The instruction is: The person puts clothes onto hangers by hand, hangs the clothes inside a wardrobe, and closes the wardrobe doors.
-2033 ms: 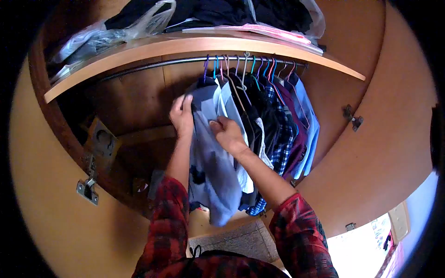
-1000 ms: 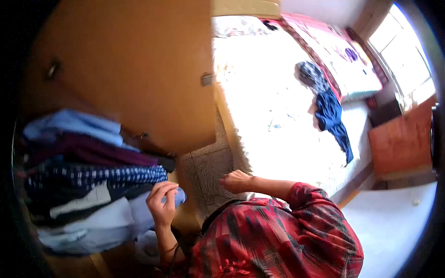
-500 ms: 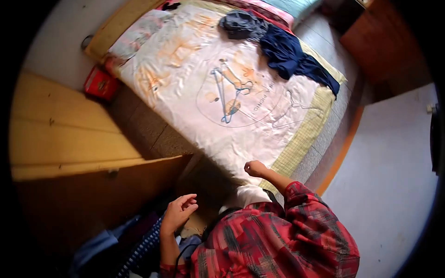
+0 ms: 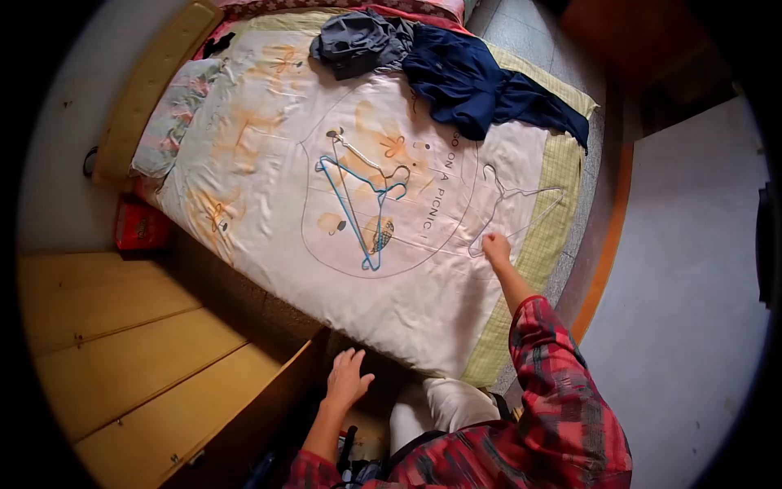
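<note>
Soft light, black corners, fisheye-curved edges

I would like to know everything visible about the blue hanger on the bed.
The blue hanger is a triangular frame with a bar, two sloping arms and a curved hook. It looks like plastic or coated wire. It lies flat on the printed bed sheet, hook towards the right of the picture, close to a white hanger; whether they touch is unclear. Nothing hangs on it, and neither the left hand nor the right hand touches it.
</note>
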A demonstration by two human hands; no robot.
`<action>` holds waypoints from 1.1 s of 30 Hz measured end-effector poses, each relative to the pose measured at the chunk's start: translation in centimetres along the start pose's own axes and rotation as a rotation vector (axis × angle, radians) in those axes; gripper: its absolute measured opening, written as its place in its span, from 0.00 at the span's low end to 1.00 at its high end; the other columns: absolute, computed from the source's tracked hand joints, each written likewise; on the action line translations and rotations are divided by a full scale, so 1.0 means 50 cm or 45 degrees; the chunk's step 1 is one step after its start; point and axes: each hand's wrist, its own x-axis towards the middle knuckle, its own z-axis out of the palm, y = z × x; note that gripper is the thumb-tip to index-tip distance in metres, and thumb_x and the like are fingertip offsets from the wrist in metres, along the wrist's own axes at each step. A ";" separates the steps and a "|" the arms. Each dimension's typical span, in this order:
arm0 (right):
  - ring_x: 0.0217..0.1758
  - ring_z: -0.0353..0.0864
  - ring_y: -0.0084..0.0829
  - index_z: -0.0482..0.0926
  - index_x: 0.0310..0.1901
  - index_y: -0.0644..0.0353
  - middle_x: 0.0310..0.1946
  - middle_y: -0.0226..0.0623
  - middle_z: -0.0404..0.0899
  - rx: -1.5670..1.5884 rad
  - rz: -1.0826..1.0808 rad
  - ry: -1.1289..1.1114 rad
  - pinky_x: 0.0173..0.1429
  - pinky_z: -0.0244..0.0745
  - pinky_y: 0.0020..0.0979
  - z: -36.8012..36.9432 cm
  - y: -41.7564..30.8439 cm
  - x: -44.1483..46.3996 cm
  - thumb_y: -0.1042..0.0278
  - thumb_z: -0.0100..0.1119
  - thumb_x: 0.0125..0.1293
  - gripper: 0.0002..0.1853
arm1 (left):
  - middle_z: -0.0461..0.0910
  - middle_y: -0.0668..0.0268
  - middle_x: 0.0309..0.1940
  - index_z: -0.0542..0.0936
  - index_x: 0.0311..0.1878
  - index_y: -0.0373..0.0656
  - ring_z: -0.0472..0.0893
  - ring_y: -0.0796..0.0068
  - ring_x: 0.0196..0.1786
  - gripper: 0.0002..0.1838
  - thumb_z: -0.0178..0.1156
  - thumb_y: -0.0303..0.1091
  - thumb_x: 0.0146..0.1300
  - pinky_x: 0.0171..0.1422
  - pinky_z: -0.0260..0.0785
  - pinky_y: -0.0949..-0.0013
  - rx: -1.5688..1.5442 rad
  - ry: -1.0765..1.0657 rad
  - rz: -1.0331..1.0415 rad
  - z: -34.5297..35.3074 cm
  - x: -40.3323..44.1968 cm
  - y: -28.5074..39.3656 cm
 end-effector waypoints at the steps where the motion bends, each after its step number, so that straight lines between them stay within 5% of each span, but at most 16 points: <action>1: 0.35 0.80 0.43 0.81 0.33 0.59 0.28 0.44 0.81 0.041 -0.039 0.138 0.45 0.73 0.40 -0.022 -0.022 0.023 0.63 0.51 0.54 0.12 | 0.58 0.50 0.65 0.63 0.63 0.42 0.54 0.49 0.68 0.36 0.65 0.39 0.52 0.68 0.54 0.57 -0.012 -0.177 -0.139 0.011 0.050 -0.015; 5: 0.41 0.80 0.40 0.80 0.36 0.61 0.32 0.45 0.81 0.030 -0.046 0.297 0.49 0.72 0.35 -0.068 -0.038 0.168 0.63 0.53 0.53 0.14 | 0.53 0.51 0.68 0.57 0.67 0.43 0.50 0.50 0.70 0.44 0.68 0.42 0.48 0.69 0.53 0.55 0.058 -0.172 -0.286 0.023 0.249 -0.040; 7: 0.51 0.74 0.48 0.76 0.48 0.60 0.46 0.51 0.75 -0.273 -0.029 0.357 0.54 0.69 0.38 -0.079 -0.016 0.243 0.63 0.54 0.50 0.21 | 0.50 0.52 0.69 0.55 0.68 0.44 0.49 0.50 0.71 0.48 0.70 0.43 0.46 0.69 0.53 0.55 0.071 -0.155 -0.352 0.025 0.326 -0.048; 11: 0.58 0.67 0.49 0.65 0.59 0.60 0.53 0.53 0.68 -0.269 -0.211 0.352 0.59 0.65 0.41 -0.064 -0.003 0.328 0.60 0.57 0.48 0.33 | 0.44 0.54 0.71 0.50 0.70 0.47 0.48 0.52 0.71 0.57 0.74 0.48 0.38 0.68 0.56 0.55 0.090 -0.154 -0.538 0.026 0.441 -0.083; 13: 0.60 0.65 0.47 0.59 0.62 0.62 0.55 0.52 0.66 -0.285 -0.262 0.051 0.61 0.62 0.41 -0.043 -0.009 0.345 0.58 0.60 0.46 0.40 | 0.42 0.53 0.71 0.49 0.70 0.49 0.48 0.52 0.72 0.59 0.75 0.48 0.36 0.67 0.57 0.55 0.055 -0.180 -0.578 0.032 0.466 -0.095; 15: 0.59 0.64 0.48 0.65 0.56 0.61 0.56 0.50 0.65 -0.467 -0.330 0.206 0.60 0.61 0.39 -0.009 -0.030 0.312 0.61 0.59 0.49 0.31 | 0.41 0.53 0.71 0.49 0.70 0.52 0.47 0.53 0.72 0.60 0.75 0.48 0.35 0.67 0.57 0.55 0.061 -0.223 -0.565 0.043 0.479 -0.095; 17: 0.50 0.71 0.49 0.69 0.50 0.62 0.46 0.52 0.73 -0.323 -0.378 0.319 0.53 0.67 0.40 0.025 -0.056 0.268 0.63 0.56 0.52 0.23 | 0.40 0.53 0.72 0.48 0.71 0.54 0.46 0.53 0.72 0.60 0.75 0.48 0.35 0.67 0.58 0.55 0.066 -0.251 -0.548 0.060 0.481 -0.091; 19: 0.43 0.75 0.49 0.73 0.42 0.60 0.38 0.51 0.77 -0.094 -0.331 -0.036 0.47 0.70 0.41 0.049 -0.098 0.209 0.65 0.54 0.54 0.14 | 0.39 0.54 0.72 0.47 0.71 0.58 0.46 0.54 0.72 0.61 0.75 0.48 0.35 0.67 0.59 0.56 0.104 -0.215 -0.540 0.067 0.487 -0.092; 22: 0.36 0.79 0.49 0.77 0.35 0.55 0.29 0.47 0.79 -0.512 -0.362 -0.565 0.40 0.72 0.45 0.048 -0.184 0.153 0.61 0.55 0.54 0.10 | 0.38 0.54 0.72 0.48 0.71 0.59 0.46 0.54 0.72 0.61 0.75 0.47 0.34 0.66 0.60 0.57 0.087 -0.260 -0.528 0.071 0.493 -0.109; 24: 0.30 0.80 0.44 0.78 0.34 0.51 0.26 0.41 0.79 -0.526 -0.537 -0.274 0.34 0.74 0.43 0.024 -0.238 0.195 0.58 0.57 0.54 0.09 | 0.38 0.54 0.72 0.48 0.71 0.60 0.47 0.54 0.72 0.61 0.75 0.47 0.34 0.66 0.60 0.57 0.091 -0.272 -0.524 0.071 0.493 -0.118; 25: 0.25 0.79 0.40 0.78 0.31 0.48 0.21 0.36 0.78 -0.228 -0.707 0.083 0.30 0.74 0.39 0.012 -0.267 0.228 0.57 0.58 0.53 0.07 | 0.38 0.53 0.72 0.48 0.71 0.60 0.47 0.55 0.72 0.60 0.75 0.46 0.34 0.66 0.61 0.57 0.090 -0.278 -0.507 0.069 0.495 -0.118; 26: 0.28 0.79 0.38 0.77 0.33 0.48 0.25 0.34 0.79 -0.144 -0.726 0.335 0.30 0.74 0.35 0.006 -0.297 0.275 0.59 0.60 0.52 0.08 | 0.38 0.53 0.72 0.48 0.71 0.60 0.47 0.55 0.72 0.60 0.75 0.46 0.34 0.66 0.61 0.57 0.090 -0.273 -0.514 0.068 0.498 -0.115; 27: 0.42 0.78 0.38 0.76 0.42 0.47 0.43 0.34 0.78 -0.217 -0.792 0.411 0.36 0.74 0.37 -0.012 -0.325 0.332 0.62 0.61 0.51 0.14 | 0.38 0.54 0.72 0.48 0.71 0.60 0.46 0.55 0.73 0.60 0.75 0.46 0.34 0.66 0.61 0.57 0.085 -0.285 -0.537 0.061 0.499 -0.107; 29: 0.57 0.69 0.45 0.72 0.53 0.42 0.61 0.36 0.64 -0.515 -0.748 0.703 0.48 0.73 0.40 -0.023 -0.368 0.411 0.67 0.57 0.54 0.22 | 0.38 0.54 0.72 0.48 0.71 0.60 0.46 0.55 0.73 0.60 0.75 0.46 0.34 0.66 0.61 0.57 0.075 -0.284 -0.569 0.073 0.500 -0.102; 31: 0.62 0.62 0.53 0.68 0.58 0.36 0.68 0.37 0.51 -0.756 -0.468 0.485 0.57 0.68 0.45 0.008 -0.353 0.507 0.71 0.51 0.57 0.26 | 0.37 0.55 0.72 0.48 0.71 0.61 0.45 0.55 0.73 0.59 0.75 0.45 0.35 0.65 0.61 0.57 0.080 -0.200 -0.510 0.088 0.495 -0.119; 33: 0.61 0.64 0.55 0.70 0.57 0.35 0.68 0.39 0.53 -0.547 -0.278 0.102 0.61 0.67 0.41 0.005 -0.360 0.542 0.74 0.47 0.58 0.25 | 0.37 0.56 0.72 0.49 0.71 0.61 0.45 0.56 0.73 0.58 0.74 0.45 0.36 0.65 0.61 0.57 0.072 -0.201 -0.541 0.068 0.498 -0.107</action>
